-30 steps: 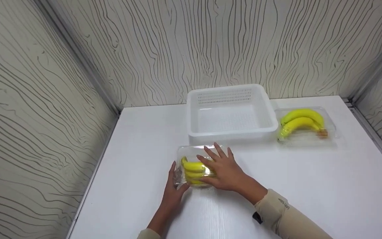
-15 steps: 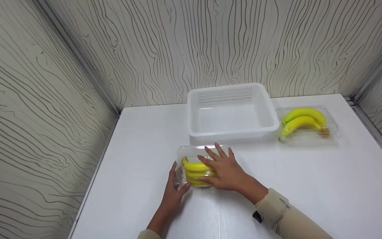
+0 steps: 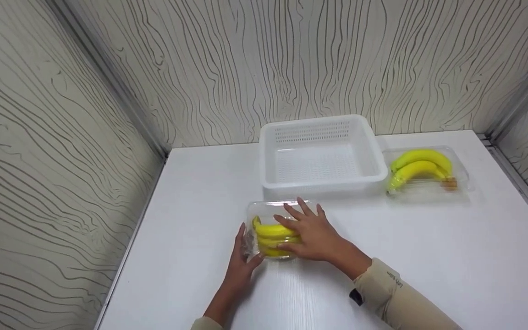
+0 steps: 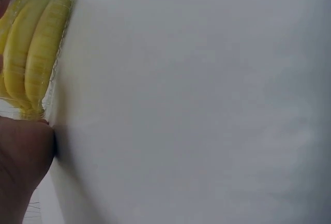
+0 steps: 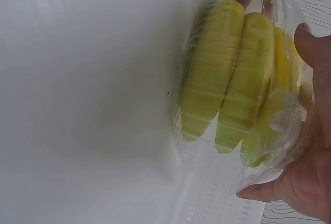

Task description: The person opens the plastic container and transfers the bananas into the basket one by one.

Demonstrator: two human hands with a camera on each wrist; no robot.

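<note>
A clear plastic clamshell box [image 3: 264, 208] lies on the white table with a bunch of yellow bananas [image 3: 271, 230] inside. My left hand [image 3: 239, 265] holds its left end, fingers along the side and thumb at the near corner. Across the right half of the lid my right hand [image 3: 317, 236] rests with fingers spread, covering part of the fruit. In the right wrist view, the bananas' [image 5: 248, 74] greenish tips show through the ribbed wall, and my right thumb touches the lid. The left wrist view catches only the base of my left hand [image 4: 23, 149] beside the box.
Behind the box stands a white plastic basket [image 3: 323, 184] with slotted walls and nothing in it. To its right, a second clear box [image 3: 461, 172] holds two bananas [image 3: 422, 165]. Wood-grain patterned panels [image 3: 291, 59] enclose the table [image 3: 190, 192] at the back and sides.
The hands and the box hold nearly the same place throughout. Only a very slight shift of the whole view shows.
</note>
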